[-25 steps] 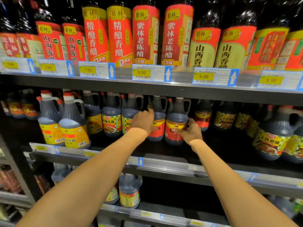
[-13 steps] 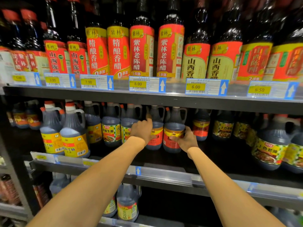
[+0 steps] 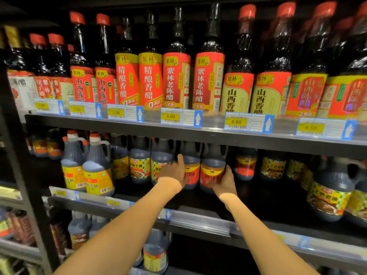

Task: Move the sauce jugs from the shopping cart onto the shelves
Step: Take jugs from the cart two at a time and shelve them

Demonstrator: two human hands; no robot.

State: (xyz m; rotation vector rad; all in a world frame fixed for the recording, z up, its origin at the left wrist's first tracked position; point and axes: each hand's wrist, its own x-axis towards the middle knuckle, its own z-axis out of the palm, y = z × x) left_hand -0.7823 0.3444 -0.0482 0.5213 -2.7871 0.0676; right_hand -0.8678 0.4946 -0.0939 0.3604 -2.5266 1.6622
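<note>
Moved: left grip (image 3: 174, 172), one finger now raised against left jug (image 3: 191, 162)
Left grip: other fingers hidden, cannot tell hold
Right grip (image 3: 225, 184): pinching right jug (image 3: 213, 169) low on label
Jugs: upright, side by side on middle shelf (image 3: 268, 201)

The upper shelf (image 3: 198, 135) hides the tops of the left red-label jug (image 3: 193, 165) and the right red-label jug (image 3: 212, 171). The left hand (image 3: 173, 172) covers part of the left one's label. The far-left price tag (image 3: 42, 105) is too blurry to read.
</note>
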